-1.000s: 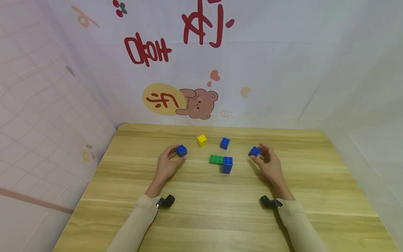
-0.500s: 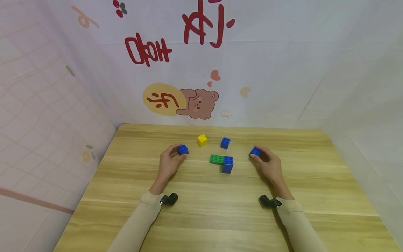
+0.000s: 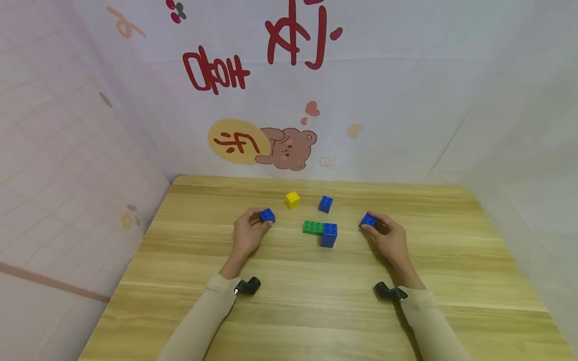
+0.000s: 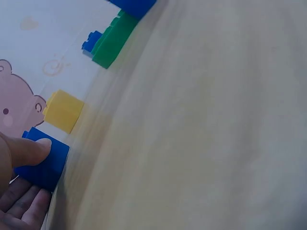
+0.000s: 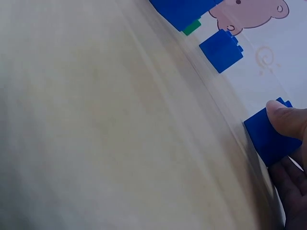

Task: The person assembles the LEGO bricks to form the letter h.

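Note:
My left hand [image 3: 247, 233] pinches a blue brick [image 3: 268, 215] between thumb and fingers; the left wrist view shows the thumb across the face of that brick [image 4: 50, 163]. On the right, my right hand [image 3: 390, 241] grips another blue brick [image 3: 368, 220], its thumb on the near side, as with the brick [image 5: 269, 138] in the right wrist view. Between the hands lies a green brick [image 3: 312, 227], with a taller blue block [image 3: 329, 235] at its right end. Behind stand a yellow brick [image 3: 292, 199] and a blue brick [image 3: 325, 204].
The wooden table [image 3: 298, 301] ends at the back against a white printed sheet [image 3: 388, 100] with a bear picture. More sheeting hangs at the left and right sides. A black wrist-mounted piece [image 3: 248, 286] sits at the left cuff, a similar one [image 3: 390, 292] at the right.
The left hand has moved slightly right with its blue brick. The right thumb and fingers have closed in around the other blue brick. The head view has shifted a little.

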Available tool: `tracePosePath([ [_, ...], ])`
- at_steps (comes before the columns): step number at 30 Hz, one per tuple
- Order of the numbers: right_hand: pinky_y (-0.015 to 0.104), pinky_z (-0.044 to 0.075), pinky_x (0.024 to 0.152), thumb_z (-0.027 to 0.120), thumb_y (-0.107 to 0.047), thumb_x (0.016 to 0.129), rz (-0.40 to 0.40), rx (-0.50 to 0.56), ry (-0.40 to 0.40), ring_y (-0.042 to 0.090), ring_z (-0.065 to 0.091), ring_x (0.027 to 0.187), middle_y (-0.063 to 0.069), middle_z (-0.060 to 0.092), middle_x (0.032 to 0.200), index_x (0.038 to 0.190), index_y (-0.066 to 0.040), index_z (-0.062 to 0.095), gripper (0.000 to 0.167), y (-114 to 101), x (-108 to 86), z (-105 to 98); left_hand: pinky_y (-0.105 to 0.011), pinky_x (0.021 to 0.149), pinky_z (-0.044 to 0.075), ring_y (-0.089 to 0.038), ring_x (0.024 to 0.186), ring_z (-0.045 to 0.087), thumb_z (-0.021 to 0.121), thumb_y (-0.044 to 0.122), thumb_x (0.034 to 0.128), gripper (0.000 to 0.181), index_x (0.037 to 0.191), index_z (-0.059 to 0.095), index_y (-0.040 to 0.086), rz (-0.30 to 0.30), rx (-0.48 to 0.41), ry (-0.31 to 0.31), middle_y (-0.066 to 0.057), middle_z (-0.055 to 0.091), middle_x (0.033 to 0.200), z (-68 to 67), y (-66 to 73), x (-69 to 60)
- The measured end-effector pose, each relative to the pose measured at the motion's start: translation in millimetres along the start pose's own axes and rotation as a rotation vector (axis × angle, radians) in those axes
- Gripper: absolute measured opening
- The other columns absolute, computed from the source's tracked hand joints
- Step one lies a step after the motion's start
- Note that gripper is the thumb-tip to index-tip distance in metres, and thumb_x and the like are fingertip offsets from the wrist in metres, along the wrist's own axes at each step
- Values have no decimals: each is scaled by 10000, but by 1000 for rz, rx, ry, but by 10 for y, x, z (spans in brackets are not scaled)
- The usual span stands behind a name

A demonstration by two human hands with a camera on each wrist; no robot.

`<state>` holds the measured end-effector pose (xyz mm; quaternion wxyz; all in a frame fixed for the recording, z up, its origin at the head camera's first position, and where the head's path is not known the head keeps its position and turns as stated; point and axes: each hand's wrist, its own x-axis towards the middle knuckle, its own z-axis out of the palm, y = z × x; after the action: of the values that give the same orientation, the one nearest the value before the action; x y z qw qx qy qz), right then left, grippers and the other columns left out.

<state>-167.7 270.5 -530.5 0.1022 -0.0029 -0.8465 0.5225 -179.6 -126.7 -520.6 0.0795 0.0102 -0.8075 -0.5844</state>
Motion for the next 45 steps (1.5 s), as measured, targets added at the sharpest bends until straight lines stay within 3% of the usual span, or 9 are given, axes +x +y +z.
tracePosePath([
  [3,93,528,927,794,-237,913,-16,-6,1,365,657,1228,181,661,1368,1340,-120,683,456,-5,-25,-8,-435,988,595,-351,1122,708,809,40,870,377,1229,697,26,30,-5,3,-216,707,1242,30,1,-18],
  [10,278,563,1008,785,-239,923,-38,-14,-34,372,648,1245,194,652,1373,1331,-110,683,440,-19,-71,14,-432,991,594,-348,1122,709,808,32,868,361,1213,704,20,12,-5,0,-209,708,1239,33,32,-57],
  [17,139,535,973,793,-244,915,-33,-33,-37,356,655,1239,177,664,1364,1317,-133,692,429,-28,-134,54,-427,997,593,-332,1123,707,814,29,861,363,1210,715,45,-22,-13,-18,-189,707,1247,20,38,-80],
  [25,401,568,1016,776,-92,915,-47,-19,-55,391,649,1222,232,659,1343,1322,-21,668,426,-273,-279,91,-435,994,593,-340,1108,713,836,11,830,393,1205,730,58,-27,-27,-31,-188,710,1247,10,54,-112],
  [29,420,578,999,770,-63,913,-47,-31,-67,392,657,1204,246,664,1323,1311,11,663,419,-408,-340,88,-429,996,592,-345,1111,714,838,-2,821,395,1198,733,52,-20,-32,-40,-190,709,1249,11,53,-123],
  [33,464,563,1011,776,-84,913,-36,-22,-72,385,656,1211,237,662,1332,1320,-17,665,427,-318,-337,123,-412,991,595,-339,1110,719,837,-4,821,383,1186,735,51,-27,-29,-53,-185,711,1249,8,65,-145],
  [38,412,569,1013,797,-182,908,-24,-18,-68,338,665,1216,173,676,1339,1318,-111,685,431,-138,-310,159,-386,967,608,-312,1091,729,839,13,826,360,1168,743,73,-46,-30,-59,-158,721,1234,15,83,-188],
  [45,320,567,1021,802,-254,907,-23,-50,-84,344,661,1235,149,683,1334,1300,-152,698,419,-141,-358,151,-371,928,623,-295,1081,736,840,4,819,344,1141,752,86,-72,-37,-73,-146,733,1217,50,101,-274],
])
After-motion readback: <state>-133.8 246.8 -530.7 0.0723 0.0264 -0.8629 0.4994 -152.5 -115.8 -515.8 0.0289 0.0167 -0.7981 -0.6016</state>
